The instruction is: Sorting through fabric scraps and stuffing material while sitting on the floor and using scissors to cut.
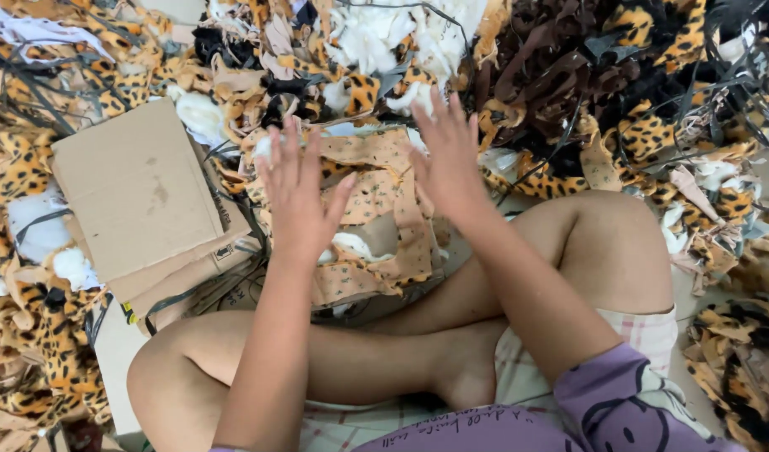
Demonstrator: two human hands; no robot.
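the tan fabric piece [376, 209] lay on the floor just ahead of the person's crossed legs [451, 335], at about twelve o'clock from the knees. it was an irregular flat cut-out, backing side up, pale tan with small dark specks, with openings through which white fluff showed. its long axis ran roughly from eleven o'clock down toward five o'clock, though the ragged outline made a clear pointing end hard to tell.

the left hand [299, 197] hovered over the piece's nine o'clock edge, fingers spread and straight, palm down, gripping nothing. the right hand [448, 159] hovered over the two o'clock corner, likewise flat and wide open, empty; whether either palm touched the fabric could not be told.

a stack of flat cardboard sheets [141, 197] lay at nine o'clock of the piece, just beside it. leopard-print scraps [33, 167] lay heaped all around, with white fluffy offcuts [376, 33] at twelve o'clock and dark brown strips [552, 75] at one o'clock.
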